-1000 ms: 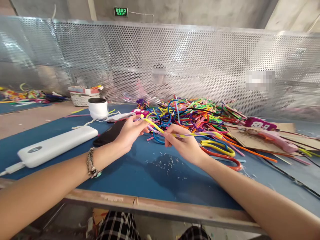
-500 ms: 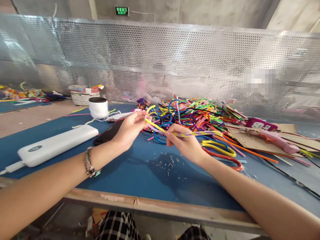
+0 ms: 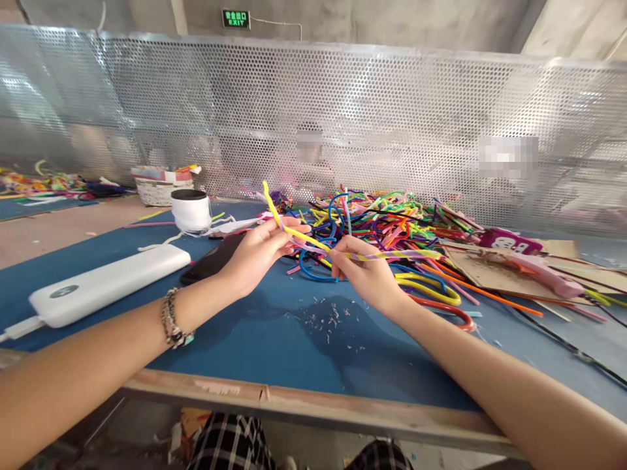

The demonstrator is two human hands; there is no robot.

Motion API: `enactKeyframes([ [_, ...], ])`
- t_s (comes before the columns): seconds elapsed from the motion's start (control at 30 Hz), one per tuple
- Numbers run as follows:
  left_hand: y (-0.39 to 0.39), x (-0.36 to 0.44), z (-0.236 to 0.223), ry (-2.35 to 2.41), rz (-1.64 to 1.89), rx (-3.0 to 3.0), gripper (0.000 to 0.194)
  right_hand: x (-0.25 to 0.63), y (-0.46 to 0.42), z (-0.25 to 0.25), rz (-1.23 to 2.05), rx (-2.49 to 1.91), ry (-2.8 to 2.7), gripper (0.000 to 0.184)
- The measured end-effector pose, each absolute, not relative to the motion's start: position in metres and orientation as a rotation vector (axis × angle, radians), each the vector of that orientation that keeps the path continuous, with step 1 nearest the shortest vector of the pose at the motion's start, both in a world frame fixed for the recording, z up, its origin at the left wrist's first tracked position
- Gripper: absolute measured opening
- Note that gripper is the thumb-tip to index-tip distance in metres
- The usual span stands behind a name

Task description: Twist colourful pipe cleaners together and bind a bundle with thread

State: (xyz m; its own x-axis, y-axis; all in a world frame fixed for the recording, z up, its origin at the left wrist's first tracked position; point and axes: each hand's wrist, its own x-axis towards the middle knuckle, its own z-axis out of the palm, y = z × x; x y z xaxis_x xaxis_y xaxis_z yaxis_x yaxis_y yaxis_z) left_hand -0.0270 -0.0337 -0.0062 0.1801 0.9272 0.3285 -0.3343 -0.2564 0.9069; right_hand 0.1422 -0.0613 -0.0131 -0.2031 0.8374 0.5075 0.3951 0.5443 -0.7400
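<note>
My right hand (image 3: 365, 271) pinches a yellow and a lilac pipe cleaner where they cross. To its right they run as a twisted yellow-and-lilac length (image 3: 411, 254), held above the table. Left of the pinch, the yellow strand (image 3: 313, 239) and lilac strand (image 3: 313, 247) are separate and lead to my left hand (image 3: 257, 253). That hand holds them loosely between thumb and fingers, its fingers fairly straight. The yellow end (image 3: 270, 199) sticks up past the left fingertips. Below both hands lies the blue tabletop (image 3: 274, 352) with small pale scraps.
Behind my hands is a heap of coloured pipe cleaners (image 3: 382, 222). At left are a white power bank (image 3: 110, 284), a dark phone-like object (image 3: 210, 261) and a white spool (image 3: 190, 214). A pink glue gun (image 3: 543, 274) lies right. A perforated metal screen (image 3: 392, 117) stands behind.
The left fingers have straightened and loosened. The yellow end now points up higher and further left, and the free strands between my hands lie flatter. My right hand has shifted slightly right.
</note>
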Motion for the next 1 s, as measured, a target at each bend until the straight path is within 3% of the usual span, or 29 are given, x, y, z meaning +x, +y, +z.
enactKeyframes([
  [0.37,-0.031,-0.03,0.002,0.531,1.385,1.067,0.006,0.142,-0.062,-0.013,0.562,-1.038,-1.78,0.019],
  [0.87,-0.02,-0.041,0.01,0.724,1.59,0.945,0.024,0.146,-0.068,-0.007,0.245,-1.016,-1.78,0.016],
  [1.0,-0.013,-0.047,0.007,0.879,1.475,1.155,0.008,0.149,-0.066,-0.006,0.276,-1.014,-1.763,0.016],
])
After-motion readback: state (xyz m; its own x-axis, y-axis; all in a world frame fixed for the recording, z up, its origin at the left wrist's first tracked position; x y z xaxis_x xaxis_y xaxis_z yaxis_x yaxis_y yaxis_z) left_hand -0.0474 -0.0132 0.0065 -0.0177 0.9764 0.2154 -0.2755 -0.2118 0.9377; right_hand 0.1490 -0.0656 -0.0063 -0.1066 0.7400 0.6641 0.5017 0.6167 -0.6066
